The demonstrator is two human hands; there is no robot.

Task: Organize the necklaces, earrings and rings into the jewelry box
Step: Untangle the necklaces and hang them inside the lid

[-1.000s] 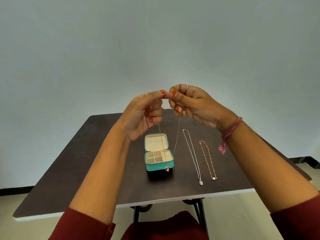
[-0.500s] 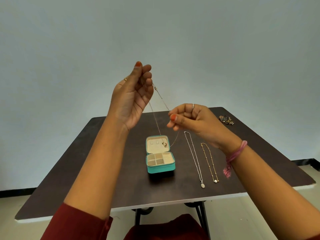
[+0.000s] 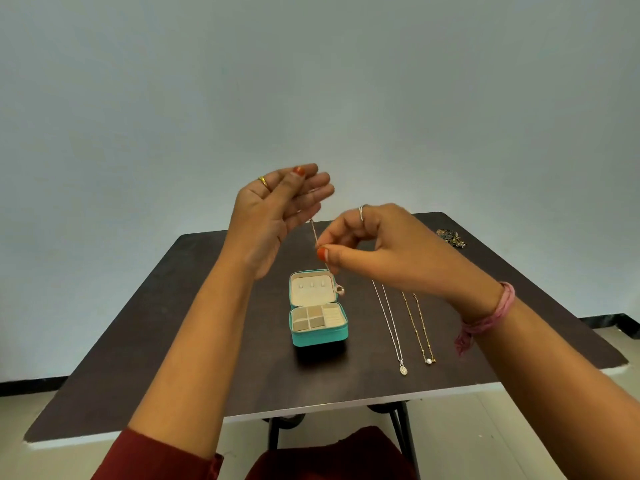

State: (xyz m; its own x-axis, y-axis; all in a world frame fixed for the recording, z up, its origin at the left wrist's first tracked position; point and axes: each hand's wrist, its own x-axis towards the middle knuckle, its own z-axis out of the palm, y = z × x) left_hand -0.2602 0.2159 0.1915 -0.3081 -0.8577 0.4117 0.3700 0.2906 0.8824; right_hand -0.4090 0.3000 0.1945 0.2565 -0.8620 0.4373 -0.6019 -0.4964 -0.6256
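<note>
A teal jewelry box point(image 3: 320, 336) lies open on the dark table point(image 3: 194, 341), its cream lid leaning back and its small compartments showing. Above it I hold a thin necklace point(image 3: 314, 234) stretched between both hands. My left hand point(image 3: 273, 216) is raised with fingers nearly straight, and the chain's top end sits at its lower fingers. My right hand point(image 3: 374, 244) pinches the chain lower down between thumb and forefinger. The pendant point(image 3: 340, 289) dangles beside the lid's right edge. A silver necklace point(image 3: 391, 323) and a gold necklace point(image 3: 419, 329) lie straight on the table to the box's right.
A small dark ornate piece of jewelry point(image 3: 450, 237) sits near the table's far right corner. A pale wall rises behind the table. My lap in dark red cloth point(image 3: 332, 459) is under the near edge, beside the black table legs point(image 3: 398, 431).
My left hand has dropped lower and loosened its fingers. My right hand has moved left and up to the chain, pinching it close under the left hand, so the chain hangs shorter.
</note>
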